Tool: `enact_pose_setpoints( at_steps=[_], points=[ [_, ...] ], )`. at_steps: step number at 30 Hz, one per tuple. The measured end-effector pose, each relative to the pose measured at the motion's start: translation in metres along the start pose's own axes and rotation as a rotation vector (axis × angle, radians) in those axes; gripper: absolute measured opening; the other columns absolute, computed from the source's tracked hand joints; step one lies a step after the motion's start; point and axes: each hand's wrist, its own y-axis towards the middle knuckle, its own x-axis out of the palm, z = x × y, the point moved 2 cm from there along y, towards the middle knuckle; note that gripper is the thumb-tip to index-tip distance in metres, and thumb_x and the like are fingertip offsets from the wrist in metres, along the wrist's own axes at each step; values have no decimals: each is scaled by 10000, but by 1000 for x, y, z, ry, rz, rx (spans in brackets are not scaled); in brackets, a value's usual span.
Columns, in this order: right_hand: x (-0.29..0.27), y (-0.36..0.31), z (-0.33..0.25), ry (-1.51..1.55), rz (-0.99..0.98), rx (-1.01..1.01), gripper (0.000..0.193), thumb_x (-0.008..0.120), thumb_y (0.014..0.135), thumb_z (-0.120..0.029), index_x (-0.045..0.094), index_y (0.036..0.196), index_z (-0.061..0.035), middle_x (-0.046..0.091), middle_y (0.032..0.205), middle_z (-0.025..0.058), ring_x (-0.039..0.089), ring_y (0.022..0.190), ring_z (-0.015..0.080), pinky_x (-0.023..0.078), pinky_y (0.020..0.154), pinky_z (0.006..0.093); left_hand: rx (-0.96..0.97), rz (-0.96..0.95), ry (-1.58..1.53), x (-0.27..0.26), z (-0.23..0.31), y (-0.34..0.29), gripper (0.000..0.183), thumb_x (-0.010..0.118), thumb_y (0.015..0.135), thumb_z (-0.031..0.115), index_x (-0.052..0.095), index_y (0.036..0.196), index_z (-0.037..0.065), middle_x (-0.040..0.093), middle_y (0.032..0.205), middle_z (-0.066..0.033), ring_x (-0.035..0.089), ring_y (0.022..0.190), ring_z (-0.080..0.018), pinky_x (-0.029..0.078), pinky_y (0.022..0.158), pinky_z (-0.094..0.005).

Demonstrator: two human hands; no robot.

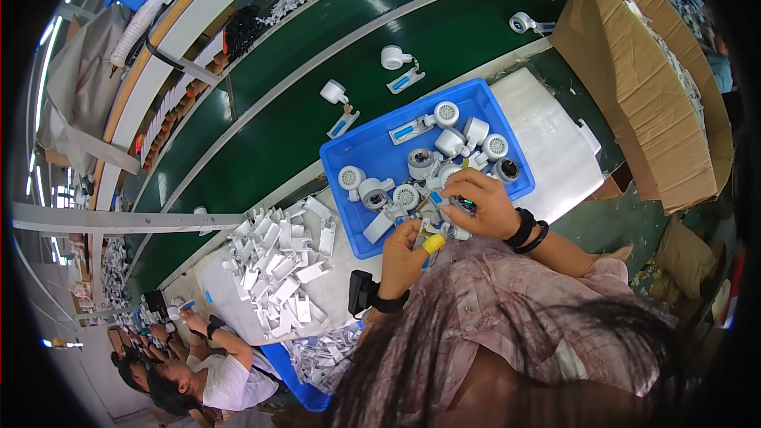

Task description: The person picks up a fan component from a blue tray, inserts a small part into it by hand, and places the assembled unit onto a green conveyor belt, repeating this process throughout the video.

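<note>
My left hand [403, 258], with yellow tape or a cover on one finger, is closed round the handle end of a small white handheld fan [465, 206] at the near edge of a blue bin [349, 226]. Bent over the same fan, my right hand [487, 204] has its fingers pinched together near the fan's dark round head. My fingers partly hide the fan and its inner parts. Several more white fans [447, 115] lie in the bin, some with handles opened to show a blue battery [408, 131].
Left of the bin is a pile of white plastic handle shells [285, 257]; another blue bin [305, 395] holds more parts. Beyond runs a green conveyor [261, 123] with scattered fans. A tall cardboard box [626, 87] stands at right. Co-workers [230, 372] sit at lower left.
</note>
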Motion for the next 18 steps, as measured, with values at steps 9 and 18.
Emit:
enact_pose_setpoints(
  at_steps=[9,18],
  points=[
    [0,0,-2,-8,1,-1,239,762,735,-108,668,949,-60,611,961,103,635,840,250,515,700,308,3,-7,-2,-3,-4,0,277,681,841,35,577,1090,-29,673,961,-65,635,827,-103,494,720,-226],
    [1,-1,-3,-3,-2,-4,236,760,736,-103,667,948,-58,609,952,101,634,834,249,513,695,305,-2,-7,-8,-3,-5,-3,273,674,847,30,575,1093,-32,671,976,-65,634,844,-103,493,732,-226]
  ],
)
